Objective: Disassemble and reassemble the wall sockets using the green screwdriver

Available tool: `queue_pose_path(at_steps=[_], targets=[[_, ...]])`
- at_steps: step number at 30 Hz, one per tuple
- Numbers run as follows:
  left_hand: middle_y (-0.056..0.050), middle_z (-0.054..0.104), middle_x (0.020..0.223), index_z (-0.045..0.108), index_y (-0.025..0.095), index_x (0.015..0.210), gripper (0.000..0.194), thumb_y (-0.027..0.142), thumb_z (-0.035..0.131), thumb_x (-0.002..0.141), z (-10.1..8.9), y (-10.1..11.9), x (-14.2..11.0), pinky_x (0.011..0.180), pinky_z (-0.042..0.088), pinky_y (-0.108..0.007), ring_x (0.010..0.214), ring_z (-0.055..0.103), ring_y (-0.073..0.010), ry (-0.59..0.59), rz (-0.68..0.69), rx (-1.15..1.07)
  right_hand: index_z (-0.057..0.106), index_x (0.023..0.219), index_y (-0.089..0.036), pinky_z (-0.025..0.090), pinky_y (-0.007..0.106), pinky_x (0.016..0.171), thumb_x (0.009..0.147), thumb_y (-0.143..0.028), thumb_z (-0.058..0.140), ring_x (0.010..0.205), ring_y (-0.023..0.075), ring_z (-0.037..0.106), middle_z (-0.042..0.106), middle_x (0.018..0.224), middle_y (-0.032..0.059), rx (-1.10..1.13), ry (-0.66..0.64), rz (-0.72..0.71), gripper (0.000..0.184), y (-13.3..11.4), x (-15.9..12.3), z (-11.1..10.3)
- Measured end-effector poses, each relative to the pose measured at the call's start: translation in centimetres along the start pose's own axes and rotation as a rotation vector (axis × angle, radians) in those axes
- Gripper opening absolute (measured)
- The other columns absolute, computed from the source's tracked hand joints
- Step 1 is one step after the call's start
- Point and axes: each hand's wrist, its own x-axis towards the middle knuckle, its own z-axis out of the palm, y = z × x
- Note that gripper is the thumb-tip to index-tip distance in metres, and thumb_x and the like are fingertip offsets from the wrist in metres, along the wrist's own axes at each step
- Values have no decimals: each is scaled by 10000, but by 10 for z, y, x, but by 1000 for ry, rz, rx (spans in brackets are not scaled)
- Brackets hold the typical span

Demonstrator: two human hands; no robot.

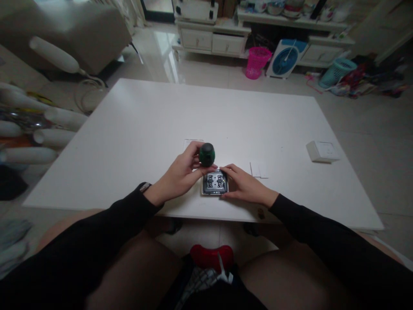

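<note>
My left hand (184,172) is closed round a screwdriver (207,155). Its green and black handle points up towards me, and its shaft is hidden below. Just beneath lies a square wall switch (215,184), its dark inner side with two rocker mounts facing up and a pale rim round it. The fingers and thumb of my right hand (241,185) grip the right side of this switch against the table. To the right of that hand are two thin white switch covers (259,169), lying flat side by side. Behind my left hand, a flat white piece (192,141) is partly covered.
The white table (155,112) carries a small white box (322,151) on its right. A small brown item (260,213) sits at the near edge. Beyond stand a pink basket (257,62), a blue and white fan (285,59) and a white cabinet (213,41).
</note>
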Motion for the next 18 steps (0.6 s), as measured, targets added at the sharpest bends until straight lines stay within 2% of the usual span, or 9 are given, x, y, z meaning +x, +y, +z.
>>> queue_pose_path(at_steps=[6, 11, 14, 18], targets=[[-106, 686, 1119, 460, 186, 1423, 347, 262, 479, 1085, -3, 2, -3, 959, 554, -401, 1034, 669, -213, -77, 85, 116, 419, 1569, -266, 544, 559, 1104, 817, -446, 868, 1285, 354, 616, 544, 1455, 150, -5, -2, -1, 895, -1, 0, -1], [-72, 648, 1065, 467, 177, 1405, 415, 345, 592, 1046, 1, 0, -5, 965, 528, -404, 967, 635, -205, -81, 74, 227, 434, 1542, -252, 538, 548, 1121, 798, -451, 892, 1290, 348, 619, 547, 1445, 152, -14, 17, -2, 896, -1, 1, 0], [-58, 650, 1021, 516, 178, 1321, 343, 343, 618, 1038, 3, -3, -3, 934, 537, -394, 916, 633, -191, -52, 78, 288, 448, 1524, -236, 535, 541, 1128, 793, -447, 900, 1306, 352, 614, 546, 1454, 163, -30, 11, 6, 885, -2, 1, 1], [-77, 662, 1059, 622, 183, 1236, 286, 320, 690, 994, 1, -4, 0, 912, 559, -394, 945, 652, -205, -7, 153, 349, 458, 1507, -221, 543, 539, 1117, 791, -449, 899, 1294, 353, 624, 549, 1459, 170, -47, 13, 12, 871, -3, 1, 0]])
